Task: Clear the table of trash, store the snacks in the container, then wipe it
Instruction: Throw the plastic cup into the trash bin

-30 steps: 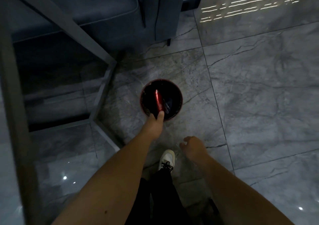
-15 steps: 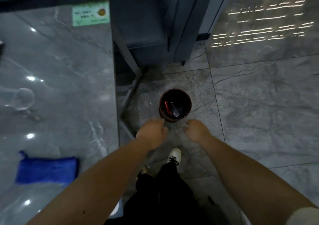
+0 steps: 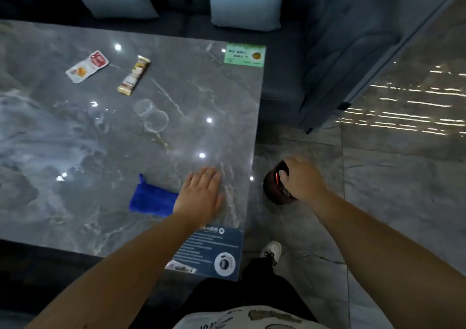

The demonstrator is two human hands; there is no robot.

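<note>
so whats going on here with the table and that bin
A person is clearing a grey table. The left hand is spread flat over its near right part, beside a blue cloth. The right hand is at the rim of a dark red bin on the floor. Two snack packets and a clear cup lie on the table.

Grey marble-look floor tiles (image 3: 393, 192), glossy, streaked with striped light reflections (image 3: 413, 112) at right. Dark blue-grey sofa (image 3: 335, 51) along the top, two pale blue cushions (image 3: 245, 1) on it. Dim overall.
</note>
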